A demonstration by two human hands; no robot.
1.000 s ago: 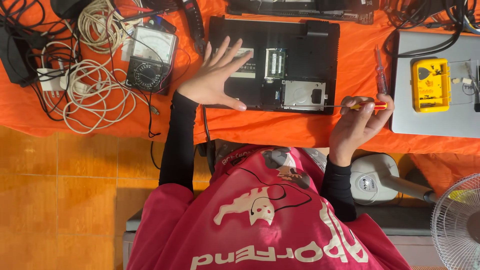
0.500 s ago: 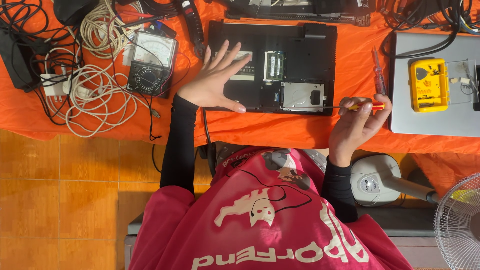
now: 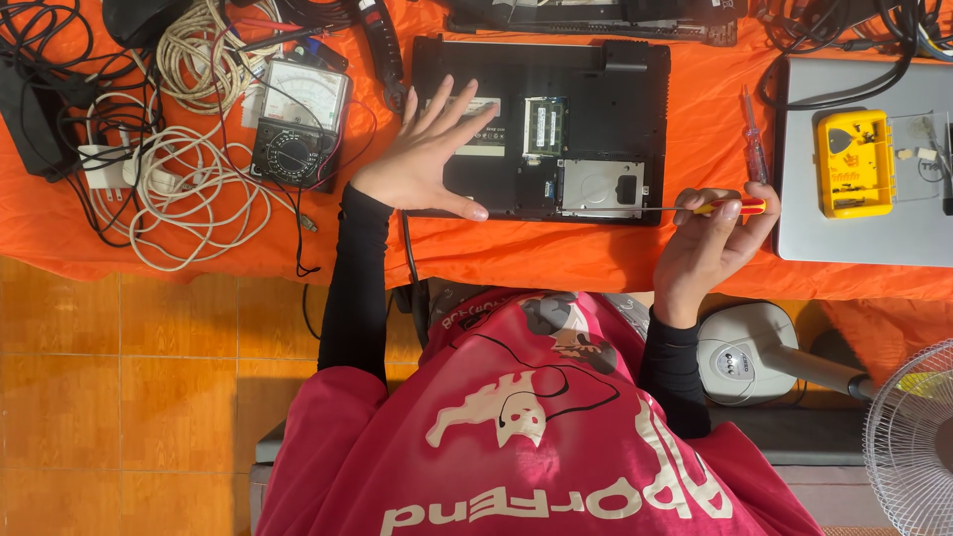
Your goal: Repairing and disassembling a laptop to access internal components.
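1. Laptop (image 3: 596, 99) is lying upside down on the orange counter (image 3: 556, 258), its base opened, with the memory slot and the silver drive bay (image 3: 601, 189) showing near the edge closest to the person.
2. Left hand (image 3: 422, 159) is resting flat on the laptop's left part, fingers (image 3: 452, 104) spread wide and pointing away from the body, gripping nothing.
3. Right hand (image 3: 710, 248) is hovering just off the laptop's right front corner, its fingers pinching the red-and-yellow handle of a screwdriver (image 3: 695, 207).
4. Screwdriver's long axis is running almost level, left to right: handle in the hand, thin shaft reaching leftward over the laptop's right front corner, tip lying at the drive bay's right edge.
5. Right hand is the nearer one to the bay, which is lying to its left; the left hand is sitting well to the other side.
6. Meter (image 3: 298, 124) and white cables (image 3: 189, 189) are lying to the left, a second screwdriver (image 3: 752, 134) and a grey laptop (image 3: 864, 228) to the right.
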